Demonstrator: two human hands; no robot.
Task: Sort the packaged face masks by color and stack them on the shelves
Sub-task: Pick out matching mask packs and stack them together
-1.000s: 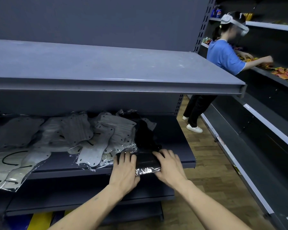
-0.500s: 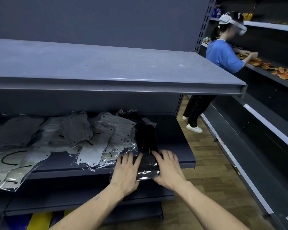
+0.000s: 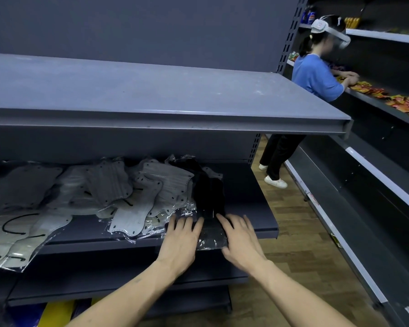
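Black packaged masks lie in a stack at the right part of the middle shelf, their clear wrap hanging over the front edge. My left hand presses flat on the stack's left side and my right hand on its right side, fingers spread, both touching the wrap. White packaged masks lie in a loose heap to the left, some overhanging the shelf edge at far left.
A bare grey upper shelf juts out above the masks. Lower shelves sit beneath my arms. To the right, a person in a blue shirt stands in the wooden-floored aisle, handling snack packets on another shelf unit.
Both hands have slid slightly forward along the black stack, squaring it between them. The person at the right has pulled their arm back toward the snack shelf.
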